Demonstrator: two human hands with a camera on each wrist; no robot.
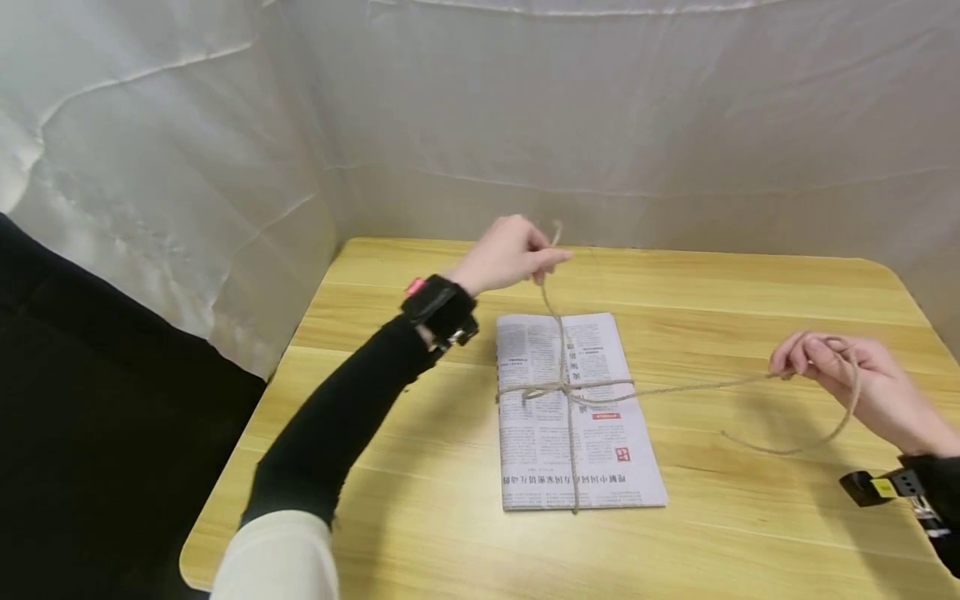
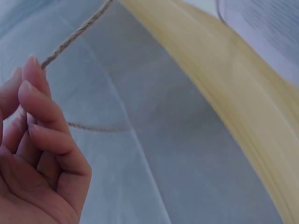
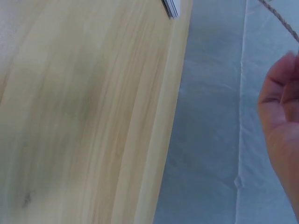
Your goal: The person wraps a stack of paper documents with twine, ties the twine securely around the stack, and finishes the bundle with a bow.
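A folded newspaper (image 1: 573, 412) is laid flat on the wooden counter (image 1: 750, 292), bound crosswise by twine (image 1: 570, 387) knotted near its middle. One twine end is pinched by the left hand (image 1: 510, 252), raised above the paper's far edge. The other end is drawn taut to the right and gripped by the curled fingers of the right hand (image 1: 840, 367), well apart from the paper, with slack looped below it.
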